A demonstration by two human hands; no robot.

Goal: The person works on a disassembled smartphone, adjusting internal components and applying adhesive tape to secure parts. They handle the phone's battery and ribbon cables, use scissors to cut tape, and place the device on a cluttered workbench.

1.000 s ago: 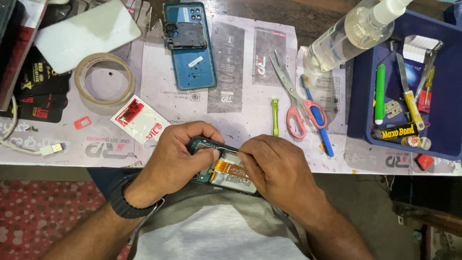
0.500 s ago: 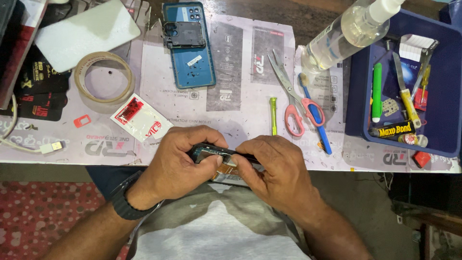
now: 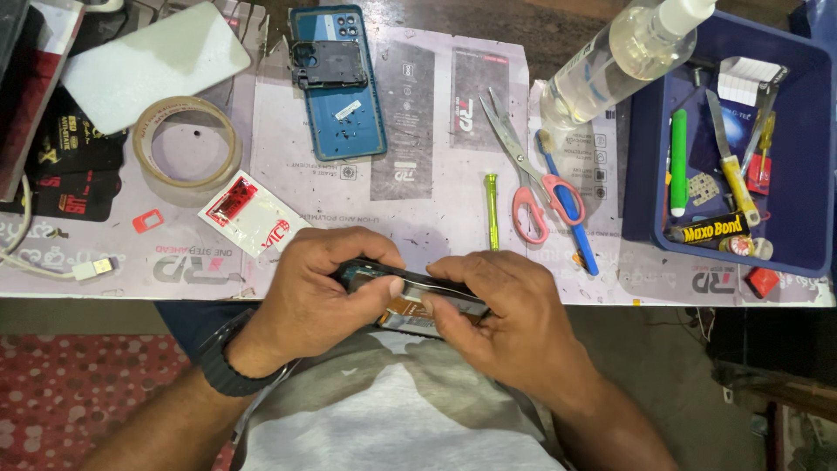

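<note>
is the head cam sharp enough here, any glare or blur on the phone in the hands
Head view: evenly lit, soft shadows; the opened phone is edge-on and mostly covered by the left hand and right hand, so little detail shows; mild sheen on the clear bottle; no obvious motion blur.

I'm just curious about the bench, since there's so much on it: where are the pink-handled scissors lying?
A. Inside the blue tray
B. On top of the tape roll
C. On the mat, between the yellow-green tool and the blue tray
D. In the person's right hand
C: the pink-handled scissors lie flat on the mat, right of the yellow-green tool and left of the blue tray, with neither hand touching them.
</note>
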